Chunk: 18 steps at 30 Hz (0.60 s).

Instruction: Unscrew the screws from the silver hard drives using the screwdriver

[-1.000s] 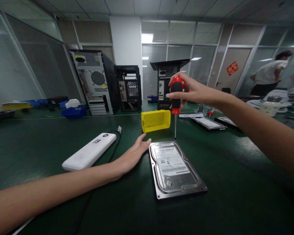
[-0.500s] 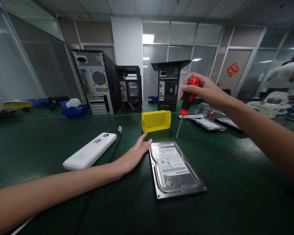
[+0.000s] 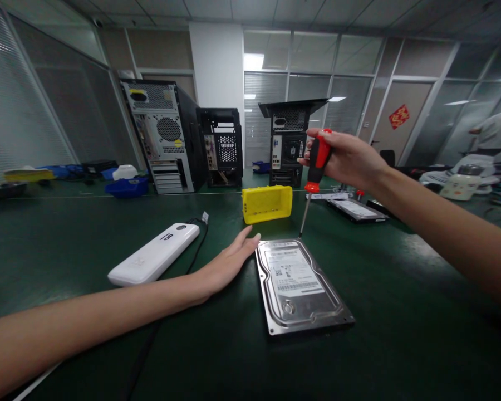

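A silver hard drive [image 3: 303, 281] with a white label lies flat on the green table in front of me. My right hand [image 3: 340, 156] is closed round the handle of a red and black screwdriver [image 3: 317, 161]. Its shaft points down and its tip meets the drive's far right corner. Flat on the table, my left hand [image 3: 229, 262] has its fingers stretched out, with the thumb at the drive's far left corner. Just beyond the drive stands a yellow bin [image 3: 267, 204] on its side, its opening facing me.
A white power bank [image 3: 154, 254] with a black cable lies left of my left hand. Computer cases [image 3: 162, 133] stand along the back. Another hard drive [image 3: 356, 210] lies at the right, near a bottle [image 3: 461, 182]. A person [image 3: 499, 131] is at the far right.
The fingers of my right hand have shifted round the screwdriver handle, and the handle has turned. The tip stays at the same corner. My left hand and the hard drive hold their places.
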Tool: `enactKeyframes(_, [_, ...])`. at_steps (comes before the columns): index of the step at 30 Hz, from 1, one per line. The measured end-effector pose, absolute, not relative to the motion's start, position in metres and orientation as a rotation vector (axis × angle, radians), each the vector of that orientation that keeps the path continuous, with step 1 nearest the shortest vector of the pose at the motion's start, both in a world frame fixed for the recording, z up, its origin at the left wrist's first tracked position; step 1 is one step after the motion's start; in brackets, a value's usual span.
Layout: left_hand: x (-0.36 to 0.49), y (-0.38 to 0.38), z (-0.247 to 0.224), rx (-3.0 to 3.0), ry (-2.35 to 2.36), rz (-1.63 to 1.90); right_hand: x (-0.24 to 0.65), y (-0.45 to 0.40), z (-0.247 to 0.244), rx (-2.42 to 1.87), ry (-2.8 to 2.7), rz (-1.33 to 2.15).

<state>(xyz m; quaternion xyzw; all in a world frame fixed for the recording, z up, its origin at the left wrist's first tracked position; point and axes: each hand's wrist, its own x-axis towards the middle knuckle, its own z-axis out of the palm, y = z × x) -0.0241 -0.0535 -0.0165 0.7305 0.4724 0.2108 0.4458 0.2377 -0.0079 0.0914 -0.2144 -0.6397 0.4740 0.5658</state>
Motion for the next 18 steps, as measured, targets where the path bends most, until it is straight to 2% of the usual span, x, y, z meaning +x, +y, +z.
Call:
enactKeyframes(6, [-0.023, -0.053, -0.016, 1.822, 1.165, 0.535, 0.226, -0.008, 0.085, -0.517, -1.539, 0.989])
enactKeyframes(14, [-0.023, -0.052, -0.019, 1.826, 1.193, 0.522, 0.224, -0.012, 0.085, -0.470, -1.558, 1.129])
enactKeyframes(18, [-0.025, -0.051, -0.020, 1.823, 1.192, 0.524, 0.224, -0.010, 0.082, -0.494, -1.568, 1.017])
